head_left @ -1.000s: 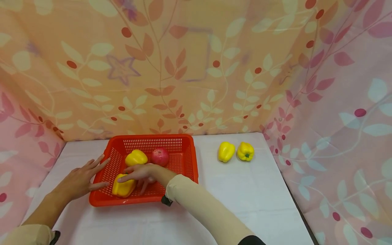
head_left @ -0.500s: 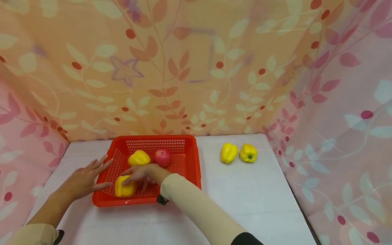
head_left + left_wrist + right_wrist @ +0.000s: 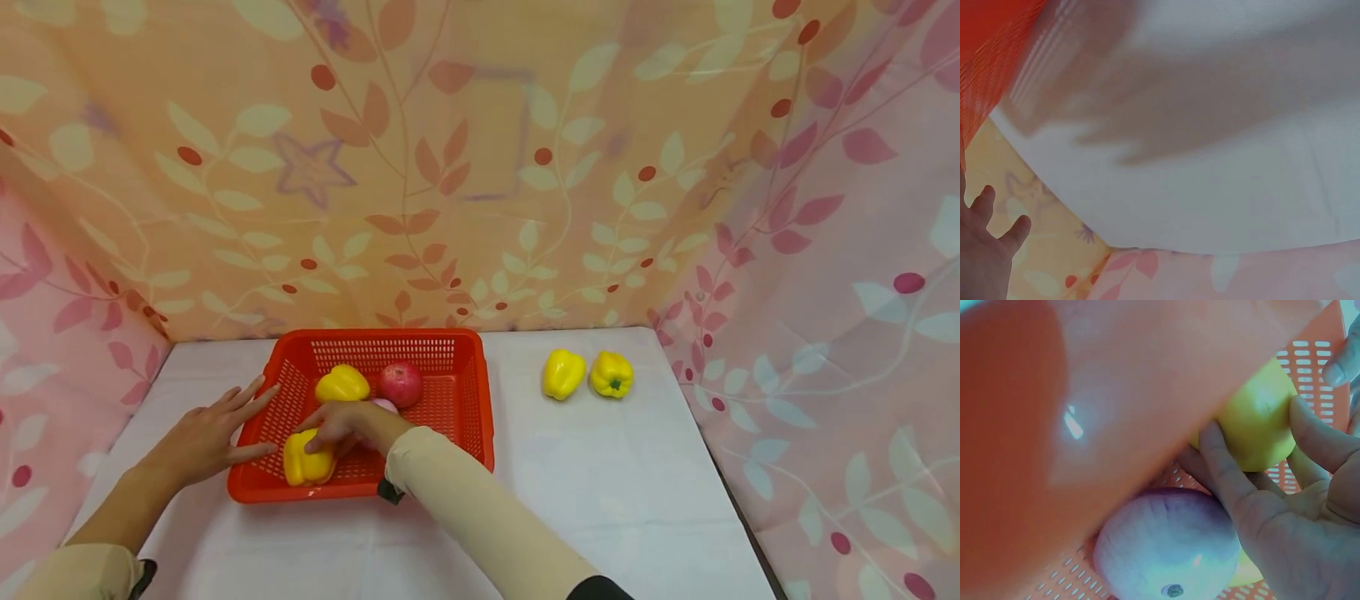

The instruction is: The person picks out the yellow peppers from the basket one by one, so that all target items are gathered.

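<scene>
The right hand [image 3: 348, 427] reaches into a shallow red plastic basket with slotted walls [image 3: 450, 417], its thumb and fingers pinching a glossy yellow bell pepper [image 3: 303, 468] at the basket's near left corner. The left hand [image 3: 208, 437] is at the basket's left side, fingers spread over the rim; whether they press on it cannot be told.

Around the gripped pepper the basket holds more. A second yellow bell pepper [image 3: 342, 383] lies just behind the right hand, near a round, deep-pink fruit [image 3: 401, 384]. A smooth, rounded, purple-pink item [image 3: 1166, 544] with a dark spot sits close beside the right hand; in the head view the hand and wrist hide most of it. In the right wrist view the blurred basket rim stands in front and covers part of the gripped pepper.

The basket rests on a worktop under a white cloth [image 3: 637, 500]. Right of the basket, well apart from it, two more yellow bell peppers [image 3: 564, 374] sit close together near the back edge. Behind the worktop hangs an orange leaf-patterned curtain [image 3: 480, 275], with pink leaf-patterned fabric [image 3: 862, 350] at the sides.
</scene>
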A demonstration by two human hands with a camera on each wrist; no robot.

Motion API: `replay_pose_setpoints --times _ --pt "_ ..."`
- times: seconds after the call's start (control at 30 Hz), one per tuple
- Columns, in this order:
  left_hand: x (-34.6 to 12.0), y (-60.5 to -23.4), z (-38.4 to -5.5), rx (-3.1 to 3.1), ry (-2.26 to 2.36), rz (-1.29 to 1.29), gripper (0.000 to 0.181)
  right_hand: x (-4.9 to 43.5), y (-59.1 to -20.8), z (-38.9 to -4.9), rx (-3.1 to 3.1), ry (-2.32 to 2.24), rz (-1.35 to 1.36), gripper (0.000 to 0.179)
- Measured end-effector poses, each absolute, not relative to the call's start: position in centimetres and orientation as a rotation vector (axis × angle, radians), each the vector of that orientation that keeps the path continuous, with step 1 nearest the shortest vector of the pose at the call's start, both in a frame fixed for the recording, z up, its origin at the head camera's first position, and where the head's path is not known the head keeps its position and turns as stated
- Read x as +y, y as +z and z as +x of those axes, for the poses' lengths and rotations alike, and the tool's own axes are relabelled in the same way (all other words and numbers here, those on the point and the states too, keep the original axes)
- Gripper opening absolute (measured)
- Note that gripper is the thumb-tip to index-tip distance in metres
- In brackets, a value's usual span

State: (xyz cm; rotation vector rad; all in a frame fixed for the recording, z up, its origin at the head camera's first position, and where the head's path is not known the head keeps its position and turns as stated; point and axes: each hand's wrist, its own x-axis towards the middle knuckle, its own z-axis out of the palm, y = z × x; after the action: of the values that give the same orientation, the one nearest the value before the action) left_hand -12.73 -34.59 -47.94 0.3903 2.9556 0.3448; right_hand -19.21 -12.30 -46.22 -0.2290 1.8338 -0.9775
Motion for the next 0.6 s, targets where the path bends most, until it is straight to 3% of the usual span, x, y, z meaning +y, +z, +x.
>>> replay_pose_setpoints --times 0.2,0.6 --pt "-34.7 -47.8 -12.7 2.957 0.334 0.387 0.098 -11.9 -45.6 -19.3 1.823 -0.976 -0.229 0.038" --pt "-34.7 -48.0 -12.9 2.934 0.325 0.384 0.099 -9.4 -42.8 -21.5 1.872 -0.923 -0.631 0.046"
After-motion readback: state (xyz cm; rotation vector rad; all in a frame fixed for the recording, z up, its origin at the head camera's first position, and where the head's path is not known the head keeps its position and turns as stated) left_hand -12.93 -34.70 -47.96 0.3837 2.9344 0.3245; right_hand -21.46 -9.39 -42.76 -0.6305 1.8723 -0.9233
